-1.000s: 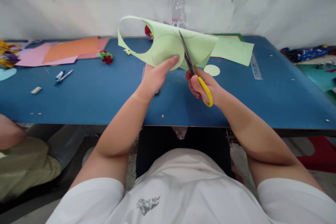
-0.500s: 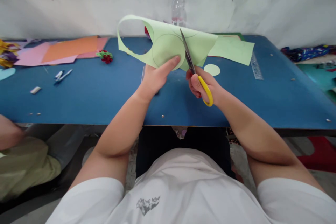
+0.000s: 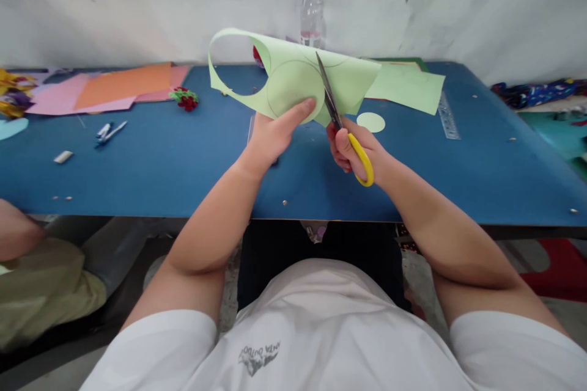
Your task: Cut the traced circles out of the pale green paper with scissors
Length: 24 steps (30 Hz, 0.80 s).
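Note:
A sheet of light green paper (image 3: 293, 88) with drawn circles is pinched in my left hand (image 3: 277, 131), thumb on top, above the table. A large round hole takes up its left end. My right hand (image 3: 353, 146) is wrapped round the yellow handles of a pair of scissors (image 3: 362, 159). Their dark blades point up and away, lying across the paper just right of one drawn circle. The lower handle is mostly hidden by my fingers. On the table by my right hand lies a cut green paper circle (image 3: 371, 122).
On the blue table (image 3: 183, 165) lie orange paper (image 3: 123, 87), a red-green flower (image 3: 184, 98), pens (image 3: 110, 132), an eraser (image 3: 63, 157), another green sheet (image 3: 410, 87) and a clear ruler (image 3: 448, 116). A plastic bottle (image 3: 312, 12) stands by the wall. Someone's arm (image 3: 18, 232) is at lower left.
The left end of the paper has dipped and shifted slightly right. Both hands keep their grips, and the scissors have hardly moved.

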{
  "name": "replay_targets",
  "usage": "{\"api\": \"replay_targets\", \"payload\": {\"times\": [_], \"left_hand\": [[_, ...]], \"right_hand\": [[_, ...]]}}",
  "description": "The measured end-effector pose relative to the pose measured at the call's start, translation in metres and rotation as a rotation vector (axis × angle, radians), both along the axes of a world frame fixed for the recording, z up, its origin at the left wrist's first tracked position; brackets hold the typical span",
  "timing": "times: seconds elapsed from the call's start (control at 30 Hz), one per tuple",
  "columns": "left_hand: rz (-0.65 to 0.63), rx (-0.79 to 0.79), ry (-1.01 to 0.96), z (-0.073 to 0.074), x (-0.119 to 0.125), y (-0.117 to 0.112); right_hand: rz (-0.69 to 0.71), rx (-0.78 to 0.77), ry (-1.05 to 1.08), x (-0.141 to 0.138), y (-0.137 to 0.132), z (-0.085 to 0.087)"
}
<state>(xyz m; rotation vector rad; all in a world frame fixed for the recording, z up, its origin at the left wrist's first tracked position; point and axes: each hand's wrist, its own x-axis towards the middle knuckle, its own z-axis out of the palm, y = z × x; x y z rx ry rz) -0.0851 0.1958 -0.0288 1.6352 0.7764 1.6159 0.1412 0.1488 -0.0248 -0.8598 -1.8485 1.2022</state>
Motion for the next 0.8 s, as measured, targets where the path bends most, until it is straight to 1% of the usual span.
{"api": "replay_targets", "payload": {"times": [0.2,0.43,0.8], "left_hand": [[-0.004,-0.027,-0.018,-0.001,0.001,0.002],[-0.037,0.023,-0.044,-0.01,-0.002,0.013],[-0.057,0.054,-0.057,-0.013,-0.003,0.017]], "right_hand": [[0.004,0.031,-0.006,0.0,-0.002,0.001],[-0.008,0.05,-0.017,0.001,0.0,-0.001],[-0.031,0.026,-0.049,0.001,-0.001,0.001]]}}
